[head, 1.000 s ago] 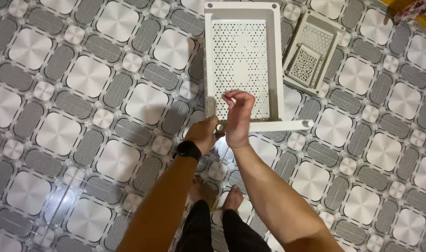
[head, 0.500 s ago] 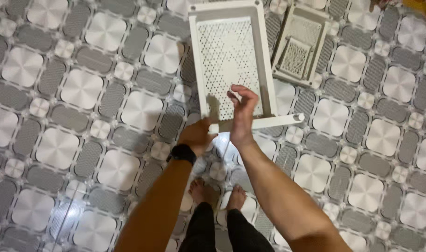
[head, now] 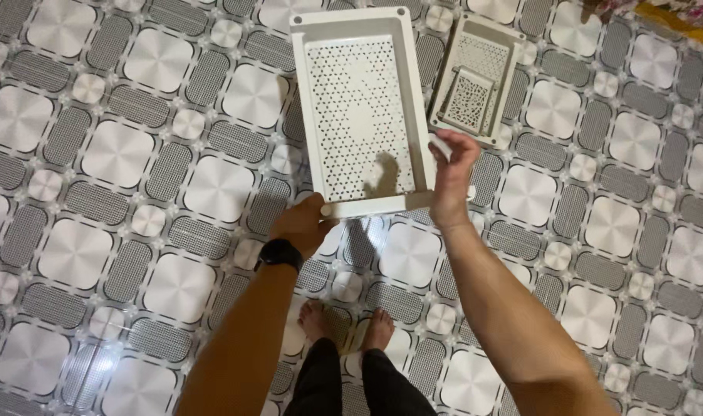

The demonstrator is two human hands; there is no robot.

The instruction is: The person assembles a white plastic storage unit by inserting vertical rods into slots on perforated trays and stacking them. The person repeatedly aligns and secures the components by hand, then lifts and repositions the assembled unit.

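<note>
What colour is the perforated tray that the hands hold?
The rectangular perforated plastic tray is white, best seen in the head view.

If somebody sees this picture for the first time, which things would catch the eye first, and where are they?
The large white perforated plastic tray, held up at top centre, draws the eye first. The left hand grips its near left corner, and the right hand pinches a small white piece by its near right corner. Beneath lies the grey-and-white patterned tile floor, with a stack of smaller white perforated trays at upper right.

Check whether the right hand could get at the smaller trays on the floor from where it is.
Probably yes: the right hand is raised beside the big tray, and nothing lies between it and the smaller trays just beyond.
</note>
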